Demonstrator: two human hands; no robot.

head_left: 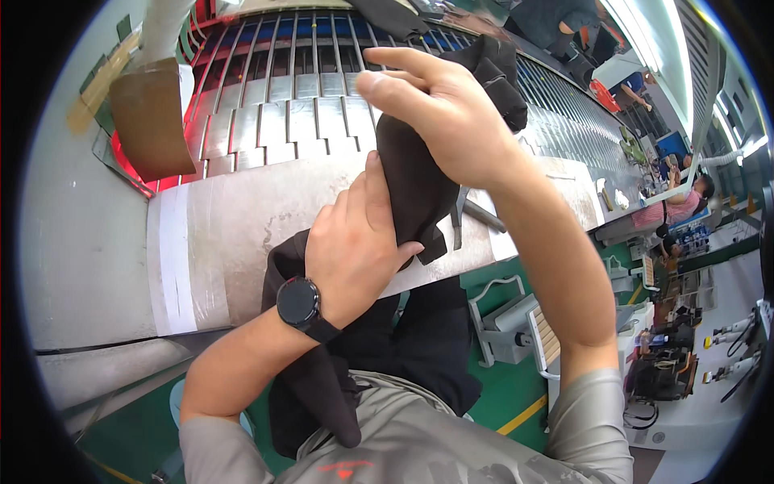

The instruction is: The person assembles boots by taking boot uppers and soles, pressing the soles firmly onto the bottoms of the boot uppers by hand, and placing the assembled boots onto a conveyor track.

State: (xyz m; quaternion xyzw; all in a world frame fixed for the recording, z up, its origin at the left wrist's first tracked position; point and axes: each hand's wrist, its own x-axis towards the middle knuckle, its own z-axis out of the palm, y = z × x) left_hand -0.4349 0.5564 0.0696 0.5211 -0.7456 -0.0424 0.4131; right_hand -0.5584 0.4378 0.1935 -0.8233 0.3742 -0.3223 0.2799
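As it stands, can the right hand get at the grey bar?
Likely yes: the grey bar lies on the table, right of the dark cloth, with its near end uncovered. The right hand would probably need to draw back toward the body.

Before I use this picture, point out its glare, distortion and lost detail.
Head view: fisheye bends straight edges, with black corners; head view: white glare at the overhead light, red glow around the brown flap; head view: the dark cloth beside the left hand shows little texture.
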